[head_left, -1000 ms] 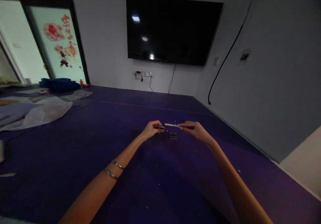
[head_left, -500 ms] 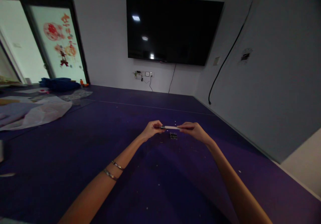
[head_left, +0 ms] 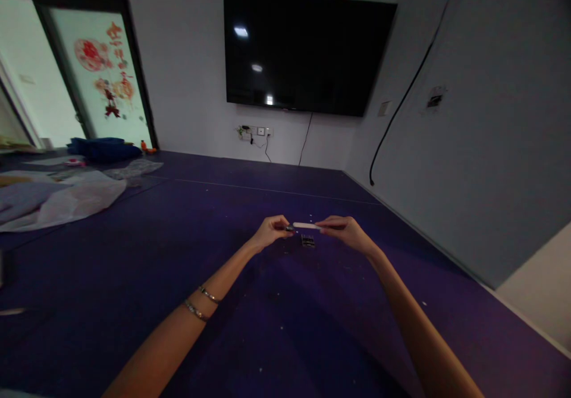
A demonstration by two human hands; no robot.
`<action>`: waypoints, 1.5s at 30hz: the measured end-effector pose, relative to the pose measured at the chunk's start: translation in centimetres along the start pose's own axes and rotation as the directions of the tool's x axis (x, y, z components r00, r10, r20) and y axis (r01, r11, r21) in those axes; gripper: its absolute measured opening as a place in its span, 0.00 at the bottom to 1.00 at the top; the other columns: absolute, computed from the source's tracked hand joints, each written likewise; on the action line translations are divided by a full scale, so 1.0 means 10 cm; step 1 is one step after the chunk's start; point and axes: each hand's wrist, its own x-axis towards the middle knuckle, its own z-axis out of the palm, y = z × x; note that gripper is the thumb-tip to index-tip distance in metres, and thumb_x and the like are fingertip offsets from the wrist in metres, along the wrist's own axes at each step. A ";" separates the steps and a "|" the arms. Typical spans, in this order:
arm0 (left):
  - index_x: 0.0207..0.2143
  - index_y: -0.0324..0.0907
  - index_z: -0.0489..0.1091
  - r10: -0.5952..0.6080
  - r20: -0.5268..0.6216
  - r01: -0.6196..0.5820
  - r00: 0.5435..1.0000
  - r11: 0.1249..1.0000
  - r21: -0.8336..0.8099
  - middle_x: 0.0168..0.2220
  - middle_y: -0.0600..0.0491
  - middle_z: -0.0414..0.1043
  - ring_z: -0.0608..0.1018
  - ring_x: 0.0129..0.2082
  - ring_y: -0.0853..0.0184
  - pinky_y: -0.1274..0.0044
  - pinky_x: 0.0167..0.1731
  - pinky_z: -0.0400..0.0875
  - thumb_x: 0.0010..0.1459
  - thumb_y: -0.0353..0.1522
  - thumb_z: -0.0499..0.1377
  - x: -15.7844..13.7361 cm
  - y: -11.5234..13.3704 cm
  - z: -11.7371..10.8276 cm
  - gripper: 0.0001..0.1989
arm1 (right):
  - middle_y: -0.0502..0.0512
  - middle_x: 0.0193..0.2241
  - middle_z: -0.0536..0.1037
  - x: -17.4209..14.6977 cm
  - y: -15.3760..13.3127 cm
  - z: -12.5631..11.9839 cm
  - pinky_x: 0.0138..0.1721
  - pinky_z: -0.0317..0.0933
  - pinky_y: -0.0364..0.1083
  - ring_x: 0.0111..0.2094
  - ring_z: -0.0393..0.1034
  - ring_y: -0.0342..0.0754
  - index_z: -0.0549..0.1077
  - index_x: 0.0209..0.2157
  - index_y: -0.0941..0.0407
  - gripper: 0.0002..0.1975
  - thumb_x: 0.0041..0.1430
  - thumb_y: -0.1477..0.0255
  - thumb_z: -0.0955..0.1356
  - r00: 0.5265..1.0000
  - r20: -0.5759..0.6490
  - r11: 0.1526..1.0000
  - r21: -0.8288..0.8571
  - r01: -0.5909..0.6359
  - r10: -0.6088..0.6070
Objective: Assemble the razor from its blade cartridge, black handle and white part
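Note:
My left hand [head_left: 273, 231] is closed in a pinch on a small dark piece [head_left: 289, 228], too small to make out. My right hand [head_left: 341, 229] pinches the right end of a pale, flat stick with a rounded tip [head_left: 305, 225]. The stick lies level, its left tip close to the dark piece; whether they touch I cannot tell. Just below the stick, a small dark box-like item [head_left: 307, 241] rests on the purple surface [head_left: 285, 338].
Clear plastic sheeting [head_left: 84, 201] and a dark blue cloth bundle [head_left: 102, 149] lie at the left. Tiny white bits [head_left: 424, 303] are scattered about. A large television [head_left: 307, 53] hangs on the far wall, and a black cable [head_left: 401, 100] dangles down the right wall.
The stick's left tip has shifted slightly against the dark piece, with less of that piece showing. Both hands stay in nearly the same place.

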 end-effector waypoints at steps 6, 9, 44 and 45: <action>0.23 0.37 0.66 0.000 0.017 0.000 1.000 1.000 -0.008 0.27 0.54 0.73 0.74 0.29 0.70 0.77 0.32 0.65 0.37 0.30 0.67 -0.01 0.01 0.01 0.12 | 0.56 0.34 0.77 -0.01 -0.02 0.00 0.38 0.63 0.46 0.35 0.70 0.48 0.77 0.37 0.55 0.14 0.50 0.64 0.67 0.999 -0.023 0.999 0.004 -0.047 0.047; 0.23 0.37 0.66 -0.008 0.018 0.008 1.000 1.000 -0.004 0.26 0.55 0.73 0.74 0.28 0.71 0.78 0.32 0.65 0.36 0.29 0.67 -0.01 0.02 0.02 0.12 | 0.56 0.34 0.77 -0.01 -0.04 0.00 0.38 0.62 0.47 0.35 0.70 0.48 0.77 0.37 0.55 0.14 0.50 0.63 0.68 0.999 0.010 0.999 0.008 -0.041 0.040; 0.21 0.38 0.63 -0.044 0.023 0.044 0.999 0.999 -0.008 0.23 0.56 0.70 0.73 0.27 0.70 0.77 0.31 0.65 0.33 0.30 0.68 0.00 -0.04 0.04 0.15 | 0.54 0.33 0.77 -0.01 -0.25 0.01 0.37 0.62 0.44 0.34 0.70 0.46 0.77 0.38 0.52 0.11 0.52 0.67 0.67 1.000 0.005 0.995 -0.099 0.015 -0.014; 0.20 0.38 0.62 -0.043 0.021 0.043 0.999 0.999 -0.014 0.23 0.56 0.70 0.73 0.27 0.70 0.77 0.31 0.65 0.33 0.30 0.68 0.00 -0.04 0.04 0.16 | 0.55 0.33 0.76 -0.01 -0.25 0.01 0.36 0.62 0.44 0.34 0.70 0.46 0.77 0.38 0.53 0.11 0.52 0.68 0.67 1.000 -0.013 0.995 -0.102 0.014 -0.016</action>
